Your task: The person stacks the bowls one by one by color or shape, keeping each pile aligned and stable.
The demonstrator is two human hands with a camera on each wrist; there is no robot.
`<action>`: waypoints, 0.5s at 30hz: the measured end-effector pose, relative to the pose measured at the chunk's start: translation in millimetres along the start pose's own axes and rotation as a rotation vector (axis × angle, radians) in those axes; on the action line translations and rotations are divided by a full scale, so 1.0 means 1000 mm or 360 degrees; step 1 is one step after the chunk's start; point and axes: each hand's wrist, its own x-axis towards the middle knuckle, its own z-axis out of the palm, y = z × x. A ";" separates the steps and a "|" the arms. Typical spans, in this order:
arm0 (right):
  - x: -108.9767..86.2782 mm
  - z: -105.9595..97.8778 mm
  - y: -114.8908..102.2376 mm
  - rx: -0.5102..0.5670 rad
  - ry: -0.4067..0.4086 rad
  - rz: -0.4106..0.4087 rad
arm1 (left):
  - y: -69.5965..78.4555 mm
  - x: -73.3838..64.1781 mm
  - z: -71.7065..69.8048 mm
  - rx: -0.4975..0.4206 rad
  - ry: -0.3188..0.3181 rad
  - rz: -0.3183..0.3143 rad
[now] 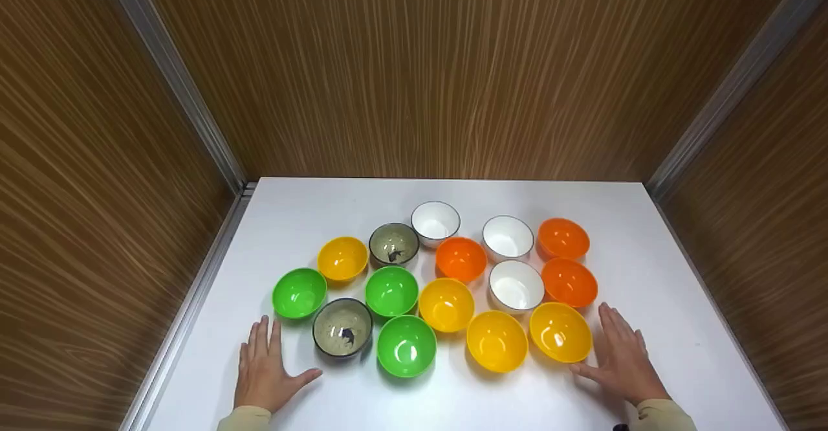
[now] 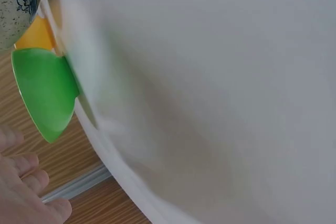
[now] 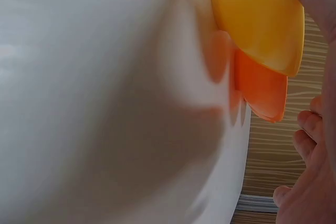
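Bowls of several colours stand upright on a white table. My left hand (image 1: pixel 264 369) has its fingers straight and thumb spread, holding nothing; it is apart from the nearest green bowl (image 1: pixel 299 293) and the grey patterned bowl (image 1: pixel 343 328). In the left wrist view its fingertips (image 2: pixel 34 179) appear below that green bowl (image 2: pixel 46 90). On the other side, my right hand (image 1: pixel 626 361) is stretched out beside a yellow bowl (image 1: pixel 561 332). Its thumb lies close to that bowl's rim; whether they touch I cannot tell. Just beyond its fingertips is an orange bowl (image 1: pixel 569 283).
Between the hands are more green, yellow, orange, white and grey bowls, including a white bowl (image 1: pixel 516 286) and a green bowl (image 1: pixel 406 347). Many stand rim to rim. Wood-grain panels (image 1: pixel 440 75) enclose the table (image 1: pixel 686 353) at the back and both sides.
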 end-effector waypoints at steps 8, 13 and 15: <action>0.000 -0.001 -0.003 -0.0005 0.0002 0.0000 | 0.005 0.002 -0.003 -0.0003 -0.0004 0.0010; 0.003 -0.002 -0.007 0.0021 0.0009 0.0004 | 0.010 0.003 -0.005 -0.0017 0.0027 0.0054; 0.004 -0.002 -0.009 0.0029 0.0006 0.0009 | 0.013 0.003 -0.006 -0.0028 0.0050 0.0076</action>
